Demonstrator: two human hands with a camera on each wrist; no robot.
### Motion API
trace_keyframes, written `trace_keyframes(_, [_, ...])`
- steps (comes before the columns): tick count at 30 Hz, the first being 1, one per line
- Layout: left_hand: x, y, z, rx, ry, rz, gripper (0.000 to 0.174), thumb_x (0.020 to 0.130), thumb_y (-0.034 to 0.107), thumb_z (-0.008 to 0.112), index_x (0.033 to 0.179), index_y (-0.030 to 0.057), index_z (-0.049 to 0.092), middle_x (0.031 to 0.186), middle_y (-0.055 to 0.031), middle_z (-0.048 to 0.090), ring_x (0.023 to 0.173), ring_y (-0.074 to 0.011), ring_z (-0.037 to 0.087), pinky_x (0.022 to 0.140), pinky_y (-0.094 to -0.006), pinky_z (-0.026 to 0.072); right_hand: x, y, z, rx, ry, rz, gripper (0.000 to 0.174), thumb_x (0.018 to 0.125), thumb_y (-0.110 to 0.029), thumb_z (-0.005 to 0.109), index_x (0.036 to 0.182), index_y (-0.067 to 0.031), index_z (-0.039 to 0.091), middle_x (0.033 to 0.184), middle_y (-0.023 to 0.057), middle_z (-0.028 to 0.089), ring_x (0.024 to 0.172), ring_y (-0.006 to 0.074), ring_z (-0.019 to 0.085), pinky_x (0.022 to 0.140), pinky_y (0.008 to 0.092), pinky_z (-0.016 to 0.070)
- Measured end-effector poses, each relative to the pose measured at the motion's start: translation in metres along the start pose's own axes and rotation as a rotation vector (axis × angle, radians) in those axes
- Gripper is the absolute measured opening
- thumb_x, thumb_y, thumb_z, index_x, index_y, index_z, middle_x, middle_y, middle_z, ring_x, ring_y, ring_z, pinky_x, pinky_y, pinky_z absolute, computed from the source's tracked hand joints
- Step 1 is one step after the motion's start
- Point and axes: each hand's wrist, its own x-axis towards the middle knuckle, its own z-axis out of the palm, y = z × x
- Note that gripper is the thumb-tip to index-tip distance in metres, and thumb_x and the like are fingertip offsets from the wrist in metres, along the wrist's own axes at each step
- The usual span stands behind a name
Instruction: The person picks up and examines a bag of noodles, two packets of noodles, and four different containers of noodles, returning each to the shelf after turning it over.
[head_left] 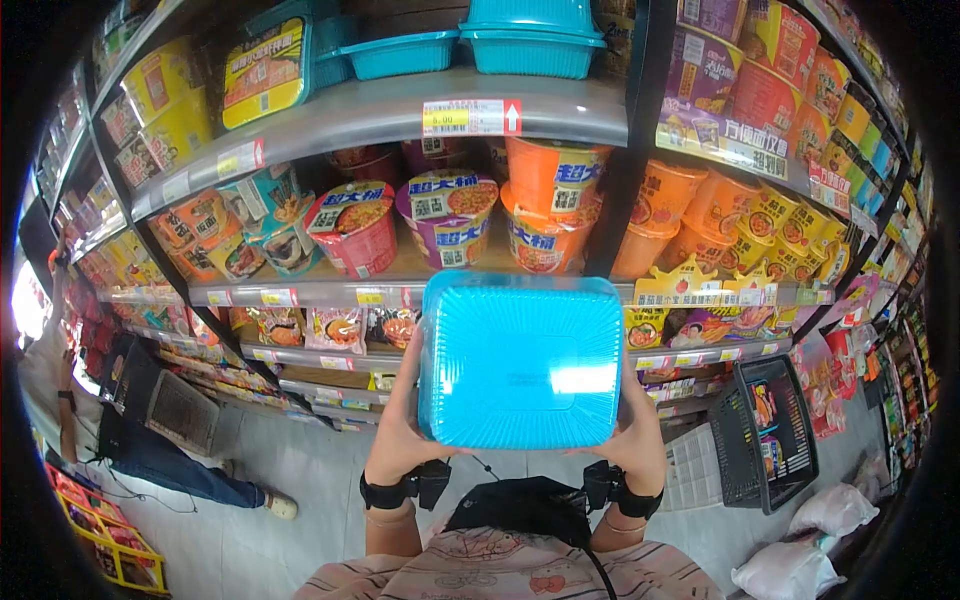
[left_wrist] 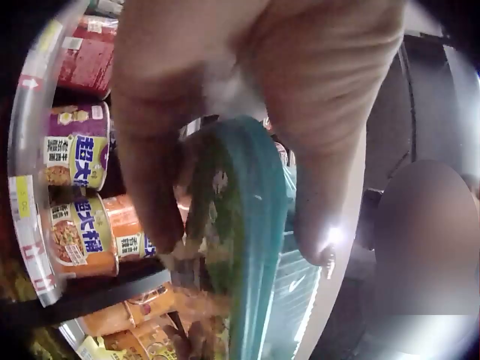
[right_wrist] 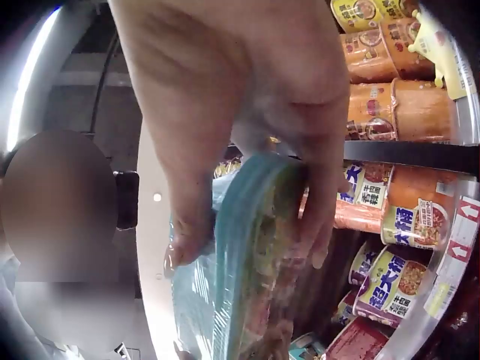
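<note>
A bright blue plastic food box (head_left: 520, 365) is held up in front of the chest, its ribbed underside facing the head camera. On its left side my left hand (head_left: 398, 425) grips the edge; my right hand (head_left: 637, 425) grips the opposite edge. In the left wrist view, the thumb and fingers of the left hand (left_wrist: 322, 82) straddle the box's blue rim (left_wrist: 259, 180). The right wrist view has the right hand (right_wrist: 202, 90) pinching the box (right_wrist: 232, 247) likewise, with a printed cover on the side facing the shelves. That cover is hidden from the head view.
Similar blue boxes (head_left: 535, 55) stand on the upper shelf (head_left: 380, 112). Below are instant noodle tubs (head_left: 447, 215). A dark shopping basket (head_left: 735, 450) with packages is at the right, near white bags (head_left: 790, 572) on the floor. Another person's leg (head_left: 190, 475) shows at the left.
</note>
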Motion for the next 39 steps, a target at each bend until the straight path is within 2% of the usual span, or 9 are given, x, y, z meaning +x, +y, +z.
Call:
trace_keyframes(3, [-0.003, -0.002, -0.012, 0.154, -0.089, -0.014, 0.130, 0.040, 0.029, 0.088, 0.139, 0.0021, 0.008, 0.143, -0.0168, 0.016, 0.131, -0.0262, 0.018, 0.105, -0.0363, 0.0178, 0.001, -0.006, -0.002, -0.088, 0.008, 0.000, 0.116, 0.042, -0.021, 0.087, 0.136, -0.0015, 0.021, 0.134, 0.0214, 0.035, 0.118, 0.0267, 0.042, 0.091, 0.0352, 0.0408])
trace_keyframes(4, [-0.002, 0.003, -0.012, 0.283, -0.141, -0.013, 0.133, 0.039, 0.033, 0.087, 0.139, 0.0024, 0.006, 0.142, -0.0184, 0.016, 0.131, -0.0300, 0.018, 0.105, -0.0383, 0.0168, 0.002, -0.009, -0.002, -0.143, 0.031, -0.024, 0.116, 0.039, -0.025, 0.087, 0.135, -0.0003, 0.026, 0.129, 0.0222, 0.041, 0.116, 0.0270, 0.045, 0.089, 0.0359, 0.0417])
trace_keyframes(7, [-0.001, 0.008, -0.006, 0.375, -0.122, -0.052, 0.132, 0.041, 0.032, 0.087, 0.139, 0.0030, 0.004, 0.141, -0.0191, 0.018, 0.130, -0.0321, 0.020, 0.104, -0.0392, 0.0185, 0.001, -0.013, -0.003, -0.169, 0.035, 0.044, 0.115, 0.038, -0.027, 0.086, 0.133, 0.0007, 0.029, 0.125, 0.0232, 0.045, 0.114, 0.0275, 0.047, 0.089, 0.0360, 0.0417])
trace_keyframes(10, [0.001, 0.011, -0.006, 0.361, -0.115, -0.098, 0.127, 0.045, 0.029, 0.086, 0.139, 0.0033, 0.005, 0.139, -0.0206, 0.022, 0.128, -0.0326, 0.023, 0.103, -0.0393, 0.0212, 0.000, -0.017, -0.003, -0.221, 0.033, 0.019, 0.113, 0.038, -0.029, 0.086, 0.132, 0.0014, 0.031, 0.123, 0.0233, 0.047, 0.112, 0.0275, 0.049, 0.089, 0.0355, 0.0416])
trace_keyframes(19, [0.006, 0.023, -0.010, 0.536, -0.114, 0.003, 0.118, 0.050, 0.028, 0.085, 0.139, 0.0028, 0.011, 0.136, -0.0243, 0.026, 0.126, -0.0340, 0.027, 0.101, -0.0390, 0.0251, 0.001, -0.011, 0.002, -0.189, 0.047, 0.037, 0.112, 0.039, -0.027, 0.086, 0.132, 0.0022, 0.031, 0.126, 0.0218, 0.044, 0.115, 0.0266, 0.046, 0.094, 0.0365, 0.0374])
trace_keyframes(26, [0.003, 0.029, -0.017, 0.530, -0.044, 0.025, 0.118, 0.049, 0.028, 0.085, 0.139, 0.0025, 0.013, 0.134, -0.0240, 0.031, 0.124, -0.0329, 0.032, 0.100, -0.0384, 0.0280, 0.007, -0.007, 0.013, -0.127, 0.013, 0.019, 0.117, 0.041, -0.024, 0.086, 0.136, 0.0003, 0.022, 0.129, 0.0202, 0.041, 0.114, 0.0255, 0.046, 0.092, 0.0366, 0.0404])
trace_keyframes(29, [0.000, 0.029, -0.020, 0.517, -0.017, 0.030, 0.118, 0.048, 0.026, 0.086, 0.138, 0.0026, 0.013, 0.134, -0.0237, 0.032, 0.124, -0.0327, 0.033, 0.100, -0.0384, 0.0291, 0.010, -0.013, 0.021, 0.039, -0.015, 0.072, 0.117, 0.043, -0.020, 0.086, 0.137, -0.0015, 0.018, 0.131, 0.0187, 0.038, 0.116, 0.0248, 0.044, 0.093, 0.0365, 0.0403])
trace_keyframes(35, [-0.002, 0.026, -0.028, 0.518, 0.020, 0.002, 0.119, 0.047, 0.024, 0.086, 0.139, 0.0037, 0.013, 0.135, -0.0234, 0.031, 0.125, -0.0316, 0.032, 0.099, -0.0382, 0.0297, 0.015, -0.006, 0.025, 0.110, -0.108, 0.072, 0.120, 0.046, -0.017, 0.085, 0.139, -0.0040, 0.010, 0.138, 0.0163, 0.028, 0.121, 0.0245, 0.037, 0.095, 0.0375, 0.0370])
trace_keyframes(39, [-0.001, 0.025, -0.032, 0.524, 0.022, 0.005, 0.120, 0.045, 0.021, 0.086, 0.139, 0.0041, 0.013, 0.136, -0.0227, 0.030, 0.126, -0.0313, 0.031, 0.100, -0.0372, 0.0287, 0.015, 0.000, 0.028, 0.357, -0.097, 0.066, 0.120, 0.052, -0.016, 0.084, 0.140, -0.0055, 0.003, 0.141, 0.0162, 0.021, 0.124, 0.0260, 0.032, 0.097, 0.0385, 0.0347])
